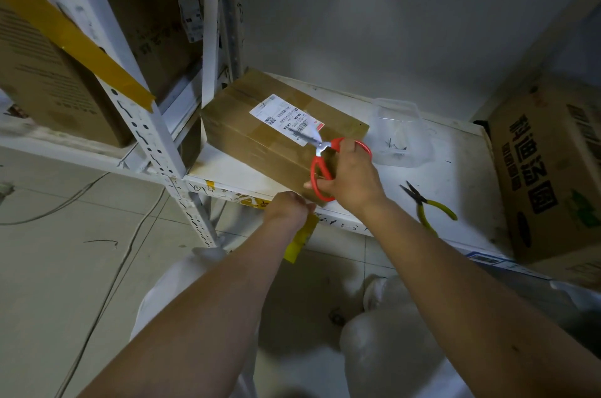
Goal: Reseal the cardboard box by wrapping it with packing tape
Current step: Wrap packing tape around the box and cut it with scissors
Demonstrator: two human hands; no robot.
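Note:
A brown cardboard box (260, 134) with a white shipping label lies on the white shelf (461, 176), wrapped in glossy tape. My right hand (351, 179) grips red-handled scissors (325, 166) over the box's near right corner, blades pointing across the label. My left hand (287, 210) is at the shelf's front edge just below that corner, pinching a strip of yellow-brown tape (300, 238) that hangs down from it. The tape roll is not visible.
Yellow-handled pliers (429, 205) lie on the shelf to the right. A clear plastic tray (400, 134) with small screws sits behind them. A large printed carton (549, 170) stands at far right. White rack posts (143, 124) and cartons stand left; white bags lie on the floor.

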